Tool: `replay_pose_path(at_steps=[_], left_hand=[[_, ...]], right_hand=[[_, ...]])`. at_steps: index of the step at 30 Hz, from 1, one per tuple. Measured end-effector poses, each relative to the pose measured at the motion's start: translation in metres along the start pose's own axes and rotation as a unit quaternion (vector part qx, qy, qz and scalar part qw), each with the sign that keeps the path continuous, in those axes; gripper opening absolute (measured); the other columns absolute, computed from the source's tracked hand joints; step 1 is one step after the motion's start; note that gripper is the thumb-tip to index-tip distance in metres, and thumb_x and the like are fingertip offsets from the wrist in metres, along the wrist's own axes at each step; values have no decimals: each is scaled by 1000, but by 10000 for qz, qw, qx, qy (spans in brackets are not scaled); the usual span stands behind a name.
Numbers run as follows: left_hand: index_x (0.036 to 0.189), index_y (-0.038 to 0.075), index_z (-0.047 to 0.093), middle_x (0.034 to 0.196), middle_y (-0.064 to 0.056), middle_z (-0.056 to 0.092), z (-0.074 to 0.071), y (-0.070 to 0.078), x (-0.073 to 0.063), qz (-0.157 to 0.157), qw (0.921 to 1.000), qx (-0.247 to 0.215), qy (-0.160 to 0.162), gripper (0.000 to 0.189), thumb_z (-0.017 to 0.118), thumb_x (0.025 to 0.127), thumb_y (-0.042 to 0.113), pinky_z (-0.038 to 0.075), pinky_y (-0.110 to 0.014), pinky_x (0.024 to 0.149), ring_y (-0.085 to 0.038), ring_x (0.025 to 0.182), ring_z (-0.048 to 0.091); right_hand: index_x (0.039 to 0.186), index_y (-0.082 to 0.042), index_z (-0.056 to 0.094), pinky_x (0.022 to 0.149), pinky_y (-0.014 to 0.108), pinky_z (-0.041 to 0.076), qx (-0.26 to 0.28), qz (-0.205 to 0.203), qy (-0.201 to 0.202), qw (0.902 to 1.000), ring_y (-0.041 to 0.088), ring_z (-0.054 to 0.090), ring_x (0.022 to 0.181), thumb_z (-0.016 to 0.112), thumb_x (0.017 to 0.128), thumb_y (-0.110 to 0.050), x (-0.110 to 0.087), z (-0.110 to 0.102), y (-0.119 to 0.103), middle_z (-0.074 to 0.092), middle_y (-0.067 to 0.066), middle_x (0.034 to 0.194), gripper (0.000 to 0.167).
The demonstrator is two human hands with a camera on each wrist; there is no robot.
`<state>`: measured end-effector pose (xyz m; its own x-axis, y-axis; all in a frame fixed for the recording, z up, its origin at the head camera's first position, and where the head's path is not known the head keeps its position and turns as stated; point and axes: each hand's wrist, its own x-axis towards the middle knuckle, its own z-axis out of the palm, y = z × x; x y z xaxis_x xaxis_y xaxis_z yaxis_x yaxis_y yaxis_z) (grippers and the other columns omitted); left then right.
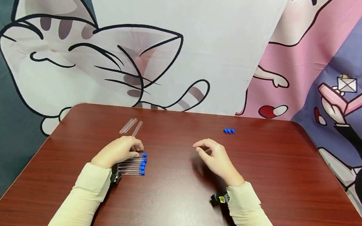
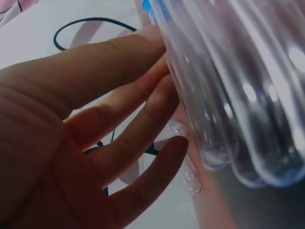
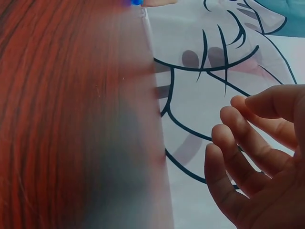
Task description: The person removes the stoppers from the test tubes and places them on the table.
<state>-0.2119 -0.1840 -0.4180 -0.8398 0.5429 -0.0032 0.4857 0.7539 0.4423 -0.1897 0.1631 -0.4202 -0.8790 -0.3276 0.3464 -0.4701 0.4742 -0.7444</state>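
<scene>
Several clear test tubes point(image 1: 129, 166) with blue caps lie side by side in a row, left of the table's middle. Over the far end of this row is my left hand point(image 1: 118, 151), its thumb and fingers bent around the farthest capped tube, near the cap. In the left wrist view the thumb point(image 2: 114, 64) meets that tube's edge, and the tubes point(image 2: 228, 95) hide the fingertips partly. My right hand point(image 1: 214, 159) hovers right of the middle with fingers loosely bent and nothing between them. The right wrist view shows its fingers point(image 3: 243, 143) apart from any object.
Three uncapped clear tubes point(image 1: 129, 126) lie beyond my left hand. Toward the far right, loose blue caps point(image 1: 229, 131) sit in a small row. The brown wooden table point(image 1: 171, 207) ends at a cat-patterned cloth point(image 1: 208, 38) behind it.
</scene>
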Motion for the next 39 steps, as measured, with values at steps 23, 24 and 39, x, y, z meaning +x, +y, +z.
replay_pose_path(at_steps=[23, 24, 39], left_hand=[[100, 11, 67, 94, 4, 61, -5, 20, -5, 256, 9987, 240, 376, 5, 67, 97, 8, 53, -33, 77, -12, 82, 58], [100, 11, 67, 94, 4, 61, -5, 23, -5, 316, 9982, 232, 448, 5, 67, 97, 8, 53, -33, 77, -12, 81, 57], [103, 9, 67, 99, 1, 65, 0, 47, 3, 1206, 9892, -58, 826, 7, 69, 96, 8, 54, -33, 83, -14, 90, 60]], right_hand=[[102, -3, 74, 73, 28, 55, -154, -64, -596, 9981, 11, 63, 81, 65, 95, -3, 0, 10, -1, 70, 2, 100, 11], [102, -3, 74, 73, 28, 55, -153, -70, -614, 9980, 11, 63, 82, 66, 95, -3, 0, 10, -2, 70, 2, 101, 11], [102, -4, 73, 73, 33, 56, -235, -361, -765, 9961, 10, 62, 84, 67, 94, -5, -3, 17, -4, 69, -2, 95, 10]])
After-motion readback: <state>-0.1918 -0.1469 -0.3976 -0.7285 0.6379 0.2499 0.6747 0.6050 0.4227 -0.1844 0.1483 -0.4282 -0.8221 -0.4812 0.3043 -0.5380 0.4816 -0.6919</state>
